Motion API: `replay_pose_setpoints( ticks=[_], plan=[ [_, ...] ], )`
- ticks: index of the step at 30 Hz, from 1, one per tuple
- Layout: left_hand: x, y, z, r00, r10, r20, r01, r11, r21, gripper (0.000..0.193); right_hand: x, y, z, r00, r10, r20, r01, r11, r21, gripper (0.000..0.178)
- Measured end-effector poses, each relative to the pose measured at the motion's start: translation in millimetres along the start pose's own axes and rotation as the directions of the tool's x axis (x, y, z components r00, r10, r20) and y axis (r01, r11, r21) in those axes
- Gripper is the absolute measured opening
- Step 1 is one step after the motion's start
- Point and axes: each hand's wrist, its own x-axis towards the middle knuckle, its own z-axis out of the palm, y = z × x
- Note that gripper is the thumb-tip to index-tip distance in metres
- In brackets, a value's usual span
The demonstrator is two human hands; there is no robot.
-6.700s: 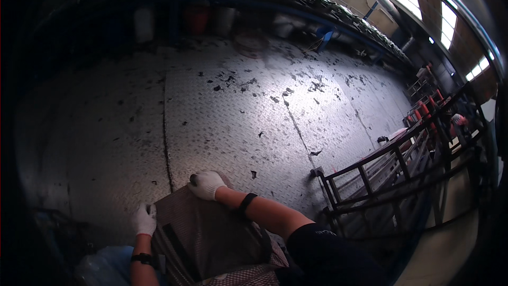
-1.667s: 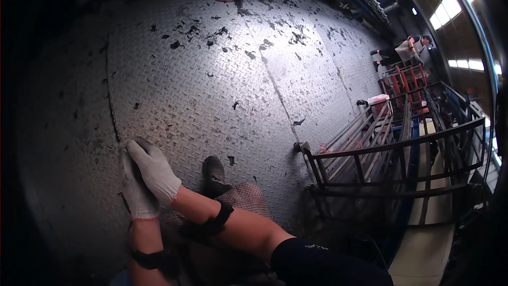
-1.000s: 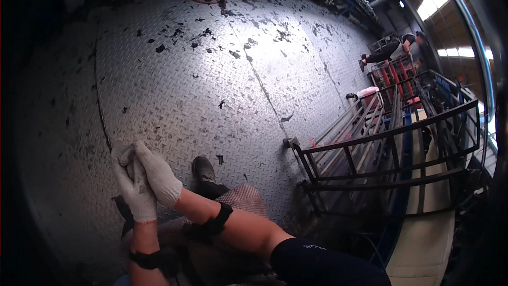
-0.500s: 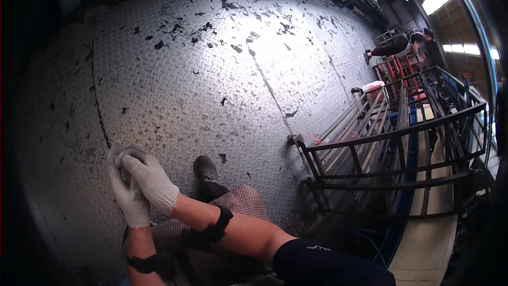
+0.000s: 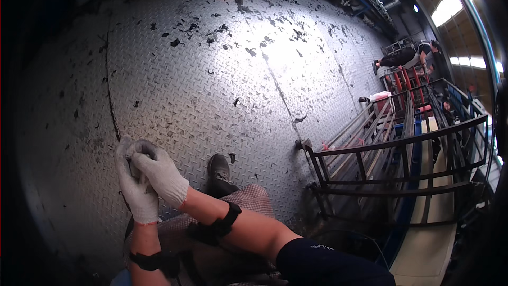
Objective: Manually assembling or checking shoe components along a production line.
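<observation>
Pointing lengthwise forward-left, white gloves (image 5: 141, 207) touch, right hand (image 5: 162, 173) curled against left hand (image 5: 133, 185), their grip unclear.

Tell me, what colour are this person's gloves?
Left glove and right glove are both whitish, best seen in the head view.

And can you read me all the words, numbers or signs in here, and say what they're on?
Right sleeve: small pale lettering, too small and blurred to read.
Left glove and right glove: no writing that I can see.
Floor: none that I can see.
Rack: none that I can make out.
So there's nothing I can read out.
</observation>
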Motion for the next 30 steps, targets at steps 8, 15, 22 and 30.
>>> replay_pose_setpoints(
  ticks=[8,15,22,30],
  plan=[
    [-3.7,-0.4,-2.7,0.999,0.034,-0.011,-0.034,0.997,0.063,0.045,-3.0,7.2,0.8,1.0,-0.011,0.006,0.011,1.0,-0.028,0.021],
    [-2.5,-16.1,-22.6,0.987,0.157,-0.036,-0.15,0.978,0.146,0.047,-13.7,-6.8,8.0,0.991,0.06,0.119,-0.055,0.997,-0.048,0.032],
    [4.6,-10.0,-20.7,0.941,0.32,0.11,-0.338,0.896,0.289,0.085,-4.4,3.0,1.9,0.972,-0.076,0.222,0.08,0.997,-0.01,0.036],
    [1.0,1.5,-5.4,0.963,0.269,0.032,-0.262,0.893,0.367,0.089,-6.0,-0.8,-6.4,0.957,-0.02,0.29,0.043,0.996,-0.076,0.051]
  ],
)
